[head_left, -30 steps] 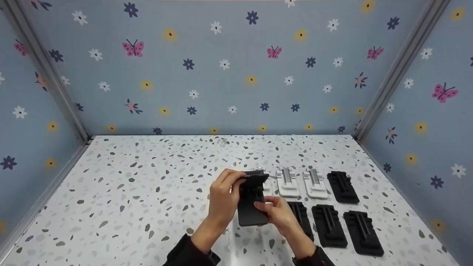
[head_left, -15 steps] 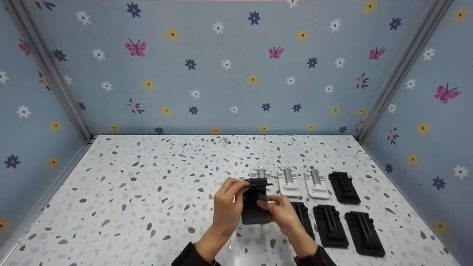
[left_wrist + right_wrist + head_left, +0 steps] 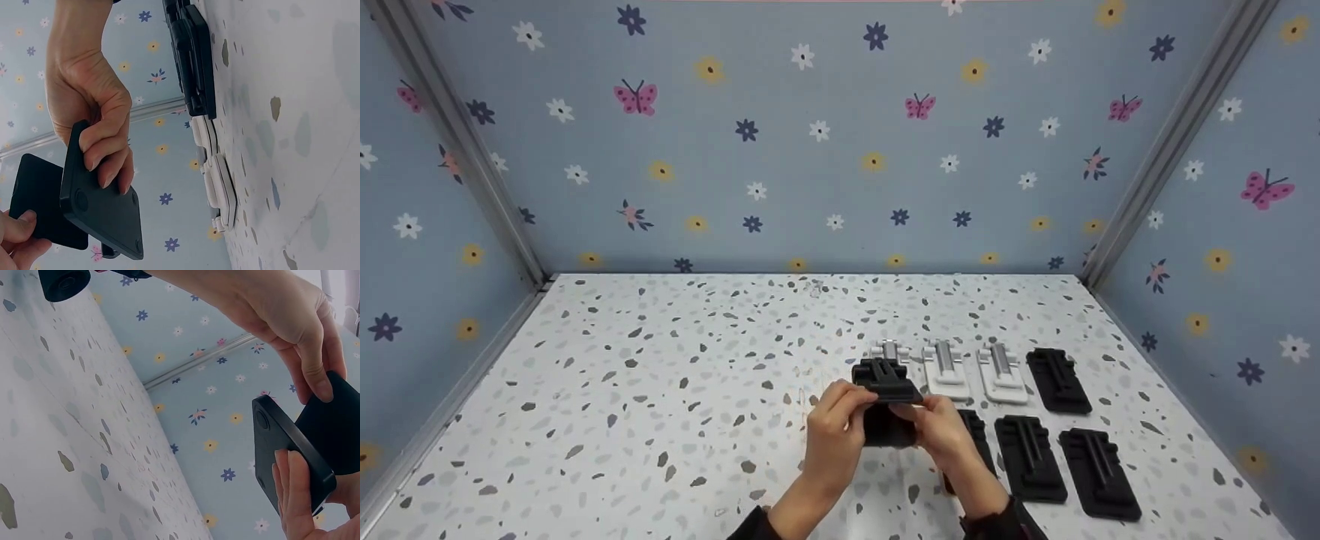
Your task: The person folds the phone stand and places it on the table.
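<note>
A black folding phone stand (image 3: 887,385) is held up off the table between both hands, partly unfolded. My left hand (image 3: 832,433) pinches the edge of its flat plate (image 3: 40,205) between thumb and fingers. The right hand (image 3: 945,435) grips the base (image 3: 107,199), its fingers curled over the underside, where round feet show in the left wrist view. From the head view the plate leans toward me over the base, with the hinge arm facing up. Part of the base is hidden behind the plate and the fingers.
White folded phone stands (image 3: 947,373) lie behind and right of the hands, one partly hidden. Several black folded stands (image 3: 1030,459) lie to the right, one partly under the right forearm. The speckled table (image 3: 645,390) is bounded by flower-patterned walls (image 3: 840,150).
The plate has swung down toward me, so its hinge side now shows. My left hand has moved right and down with it. The right hand has kept its hold, shifting slightly right.
</note>
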`<state>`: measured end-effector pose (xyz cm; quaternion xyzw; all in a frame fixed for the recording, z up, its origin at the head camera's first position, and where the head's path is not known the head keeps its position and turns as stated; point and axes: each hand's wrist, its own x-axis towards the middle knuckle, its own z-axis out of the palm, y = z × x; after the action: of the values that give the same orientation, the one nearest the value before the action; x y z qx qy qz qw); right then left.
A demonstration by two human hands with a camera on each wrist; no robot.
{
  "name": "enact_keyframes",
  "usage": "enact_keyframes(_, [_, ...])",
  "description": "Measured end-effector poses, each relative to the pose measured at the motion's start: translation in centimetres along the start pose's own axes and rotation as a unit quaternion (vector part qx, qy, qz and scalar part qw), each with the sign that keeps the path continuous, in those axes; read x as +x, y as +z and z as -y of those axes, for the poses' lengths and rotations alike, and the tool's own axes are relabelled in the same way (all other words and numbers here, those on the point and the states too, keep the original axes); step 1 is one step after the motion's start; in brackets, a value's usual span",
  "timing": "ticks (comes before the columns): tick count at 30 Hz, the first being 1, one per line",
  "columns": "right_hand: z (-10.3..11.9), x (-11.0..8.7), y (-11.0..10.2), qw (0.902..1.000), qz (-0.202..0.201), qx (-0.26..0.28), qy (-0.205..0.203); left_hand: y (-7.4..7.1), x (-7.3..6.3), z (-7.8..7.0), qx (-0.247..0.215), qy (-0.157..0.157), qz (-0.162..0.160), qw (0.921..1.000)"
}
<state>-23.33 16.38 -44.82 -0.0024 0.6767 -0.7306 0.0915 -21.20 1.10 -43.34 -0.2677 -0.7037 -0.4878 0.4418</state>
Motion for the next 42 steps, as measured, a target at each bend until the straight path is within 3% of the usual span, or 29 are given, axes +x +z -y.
enact_keyframes(10, [0.2, -0.1, 0.3, 0.9997, -0.007, 0.024, -0.004, -0.2, -0.3, -0.1, 0.006, 0.002, -0.01, 0.9999])
enact_keyframes(17, [0.6, -0.5, 0.2, 0.9986, 0.027, 0.043, -0.01, -0.6, 0.2, -0.3, 0.0, 0.013, -0.01, 0.9999])
enact_keyframes(24, [1.8, -1.0, -0.1, 0.9957, 0.069, 0.062, -0.004, -0.6, 0.6, -0.1, -0.017, 0.07, -0.043, 0.9965])
enact_keyframes(28, [2.5, -1.2, -0.4, 0.9942, 0.072, 0.08, 0.003, -0.7, 0.9, 0.0, -0.012, 0.092, -0.064, 0.9936])
enact_keyframes(42, [2.9, -1.3, -0.6, 0.9932, 0.1, 0.051, 0.032, -0.5, 0.4, 0.5, -0.004, 0.092, -0.065, 0.9936])
